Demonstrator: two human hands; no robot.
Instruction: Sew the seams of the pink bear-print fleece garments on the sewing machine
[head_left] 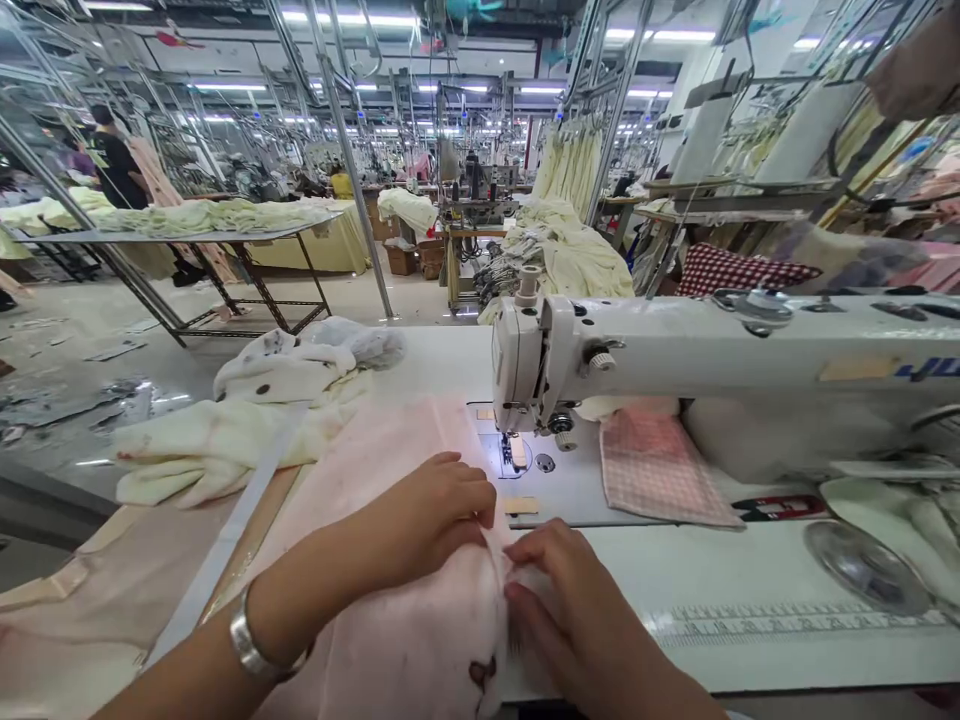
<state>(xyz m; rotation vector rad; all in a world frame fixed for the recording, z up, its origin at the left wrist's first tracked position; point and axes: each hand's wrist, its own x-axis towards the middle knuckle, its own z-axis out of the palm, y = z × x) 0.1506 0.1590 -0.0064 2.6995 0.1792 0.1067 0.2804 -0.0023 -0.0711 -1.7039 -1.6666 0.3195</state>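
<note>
The pink cloth (405,640) lay under both hands on the white table (720,660), its edge just beside the needle (514,455), which stood at 12 o'clock from the hands. The left hand (450,500) had its fingers bent close to the thumb, and it seemed to pinch a small fold at this edge. The right hand (555,590) was half open, thumb and forefinger brought to the same edge; whether they gripped it, I could not tell.

In my judgement, the fold was the first danger: if the two hands pulled unequally, the layers could slip and the edge could become crooked. The fingers were also near the needle, so a careless push towards 12 o'clock could bring a fingertip under it.

At 10 o'clock, the white heap (247,440) touched the cloth, or nearly; its weight could drag the cloth aside. The checked piece (667,470) at 2 o'clock lay close to the machine (637,350), and a wide movement of the right hand could disturb it.
</note>
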